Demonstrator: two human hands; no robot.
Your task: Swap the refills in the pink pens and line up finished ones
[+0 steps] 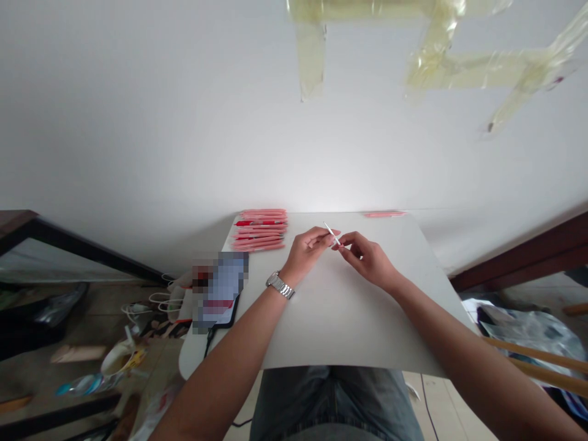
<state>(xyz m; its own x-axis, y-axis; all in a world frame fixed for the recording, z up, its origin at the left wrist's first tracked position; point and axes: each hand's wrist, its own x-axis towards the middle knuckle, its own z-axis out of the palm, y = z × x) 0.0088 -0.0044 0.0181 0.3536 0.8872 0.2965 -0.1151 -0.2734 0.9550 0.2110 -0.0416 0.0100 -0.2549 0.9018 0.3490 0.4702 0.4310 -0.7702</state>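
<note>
A slim white pen (330, 231) with a pinkish-red lower end is held tilted over the white table. My left hand (311, 245), with a metal watch on its wrist, pinches it along its middle. The fingertips of my right hand (365, 257) close on the red lower end, so part of that end is hidden. To the left of my hands lies a row of pink and red pens (260, 230), stacked side by side. Another pink pen (384, 214) rests alone at the back right, against the wall.
On the table's (349, 324) left edge lies a phone (225, 294), partly blurred out, with a cable. The wall rises behind. Floor clutter at left includes a plastic bottle (89, 384) and white cables (160, 300); plastic bags (533, 334) are at right.
</note>
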